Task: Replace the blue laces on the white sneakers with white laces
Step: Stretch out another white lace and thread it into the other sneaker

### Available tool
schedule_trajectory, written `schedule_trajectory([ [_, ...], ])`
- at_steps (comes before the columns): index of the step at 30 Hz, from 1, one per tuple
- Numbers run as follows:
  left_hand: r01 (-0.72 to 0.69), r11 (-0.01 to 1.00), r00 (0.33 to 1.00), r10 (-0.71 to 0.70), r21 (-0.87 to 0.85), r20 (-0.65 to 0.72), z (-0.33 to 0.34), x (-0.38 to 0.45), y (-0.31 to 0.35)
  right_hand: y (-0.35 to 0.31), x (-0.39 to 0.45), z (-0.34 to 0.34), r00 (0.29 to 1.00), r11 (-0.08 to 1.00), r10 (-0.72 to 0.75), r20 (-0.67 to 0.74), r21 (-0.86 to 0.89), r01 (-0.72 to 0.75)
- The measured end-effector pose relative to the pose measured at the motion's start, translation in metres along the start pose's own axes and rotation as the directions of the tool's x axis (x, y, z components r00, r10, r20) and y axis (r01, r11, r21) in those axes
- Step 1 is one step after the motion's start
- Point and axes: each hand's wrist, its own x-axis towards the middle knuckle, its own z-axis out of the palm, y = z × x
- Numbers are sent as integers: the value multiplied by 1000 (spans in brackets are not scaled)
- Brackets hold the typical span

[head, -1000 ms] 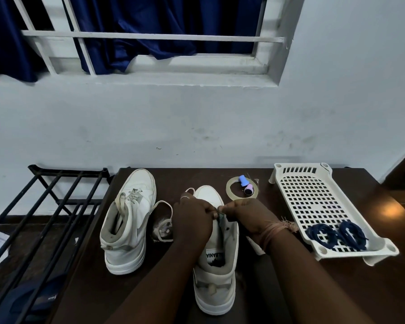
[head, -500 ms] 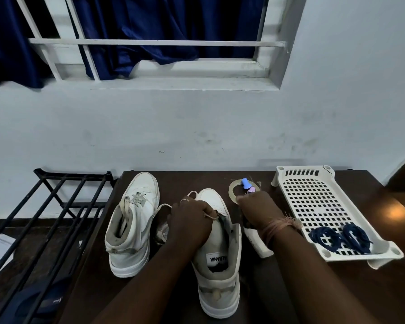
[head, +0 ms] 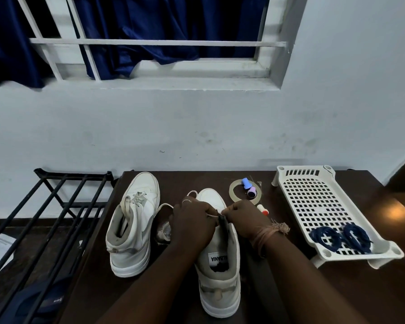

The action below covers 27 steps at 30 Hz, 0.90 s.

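- The near sneaker (head: 218, 260) stands upright on the dark table (head: 337, 288), in the middle near the front edge. Its long axis runs near-to-far: heel toward the camera, toe toward the wall.
- The left hand (head: 192, 224) is curled over the throat of this shoe, fingers closed round a thin pale strand, apparently the white lace (head: 212, 215). The right hand (head: 242, 220) is also curled, pinching the same strand just beside the left fingers.
- The lace should handle as light, limp and a little slippery. It is best taken close to its stiff tip, so that the end can be steered through an eyelet.
- The shoe itself looks light but firm in the sole, with a soft collar. Holding it at the eyelet flaps keeps it steady.
- The second sneaker (head: 132, 226) stands to the left, already laced in white, toe far.
- The blue laces (head: 340, 237) lie coiled at the near end of the white perforated tray (head: 313, 197) on the right.
- A tape roll (head: 235, 191) sits far of the hands.
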Motion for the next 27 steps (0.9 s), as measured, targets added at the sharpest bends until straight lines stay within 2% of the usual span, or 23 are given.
schedule_trajectory([
  [1, -2, 1000, 1000, 1, 28, 7, -1, -1, 1, -2, 0, -2, 1000, 1000, 1, -3, 13, -1],
  [3, -12, 998, 1000, 11, 67, 4, -2, -3, 0, -10, -3, -9, 994, 989, -110, -17, -102, 108],
  [4, -12, 997, 1000, 12, 73, 0, -4, -3, -1, -10, -1, -13, 970, 927, -238, -56, -311, 210],
  [5, -9, 998, 1000, 9, 67, 2, -6, -3, -2, -13, 0, -24, 964, 872, -263, -29, -434, 225],
  [6, -8, 999, 1000, 8, 52, 8, -8, -3, -3, -15, 3, -32, 969, 817, -240, -49, -550, 175],
  [7, 0, 1000, 1000, 0, 28, 15, -9, -3, -5, -8, 8, -41, 967, 837, -240, -91, -525, 158],
  [8, 22, 1000, 999, -22, 5, 24, -11, -2, -5, -4, 13, -48, 974, 950, -159, -162, -295, 106],
  [9, 48, 999, 998, -48, -10, 35, -13, -2, -6, -3, 12, -53, 956, 990, -73, -284, 99, 105],
  [10, 66, 998, 997, -65, -12, 44, -15, -2, -6, -5, 11, -55, 926, 892, -17, -378, 413, 185],
  [11, 78, 997, 995, -77, -11, 58, -17, -1, -7, -2, 10, -57, 818, 735, 102, -567, 597, 321],
  [12, 92, 996, 993, -91, -6, 79, -19, 0, -8, -2, 7, -58, 723, 675, 181, -667, 619, 402],
  [13, 111, 994, 989, -109, -10, 99, -20, 1, -9, -5, 1, -58, 678, 720, 154, -719, 551, 421],
  [14, 135, 991, 984, -132, -19, 120, -21, 2, -10, -5, -5, -57, 688, 792, 49, -724, 448, 414],
  [15, 161, 986, 978, -155, -33, 139, -22, 2, -12, -3, -7, -56, 742, 874, -85, -665, 308, 376],
  [16, 186, 982, 971, -177, -43, 161, -23, 3, -14, -2, -8, -51, 834, 933, -172, -525, 186, 309],
  [17, 208, 977, 964, -195, -52, 183, -23, 3, -15, 1, -7, -46, 917, 966, -197, -347, 91, 242],
  [18, 225, 973, 956, -209, -56, 206, -23, 3, -16, 5, -6, -39, 964, 982, -190, -184, -16, 190],
  [20, 246, 966, 947, -223, -75, 230, -23, 3, -16, 9, -11, -26, 981, 963, -195, 4, -189, 192],
  [21, 250, 964, 947, -225, -86, 230, -22, 4, -17, 8, -11, -24, 977, 957, -211, 19, -197, 210],
  [24, 258, 961, 947, -232, -97, 224, -23, 2, -15, 3, -6, -28, 966, 962, -254, 41, -94, 257],
  [25, 264, 960, 945, -237, -98, 227, -22, 2, -16, -1, -3, -33, 956, 959, -281, 79, 0, 282],
  [26, 270, 958, 943, -243, -98, 228, -22, 2, -16, -9, -1, -37, 930, 925, -359, 83, 164, 342],
  [27, 273, 957, 943, -245, -102, 225, -21, 3, -18, -15, 1, -41, 909, 830, -417, -29, 396, 393],
])
